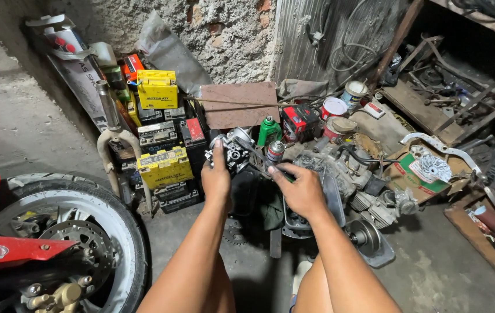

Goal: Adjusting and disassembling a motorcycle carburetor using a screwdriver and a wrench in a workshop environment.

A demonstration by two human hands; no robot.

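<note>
On the concrete floor (38, 122) of a cluttered workshop, seen from above the person's own bare arms, a motorcycle front wheel (79, 232) with a brake disc and red fender fills the lower left. Against the rough plaster wall stands a heap of old vehicle batteries (163, 156), some yellow, some black. To the right lies a grey engine block (352, 179) with hoses, and beyond it an open cardboard box (421, 171) holding a metal fan-like part. A rusty flat metal sheet (238, 104) leans behind the middle of the scene.

Between the batteries and the engine, the left hand (216, 177) is closed around a small silver carburettor (237, 152), thumb up along its side, holding it above the floor. The right hand (301, 188) is curled just beside it, fingers pinching a thin dark tool against the carburettor; its tip is too small to make out. A green bottle (269, 130) and a spray can (274, 152) stand just behind the hands.
</note>
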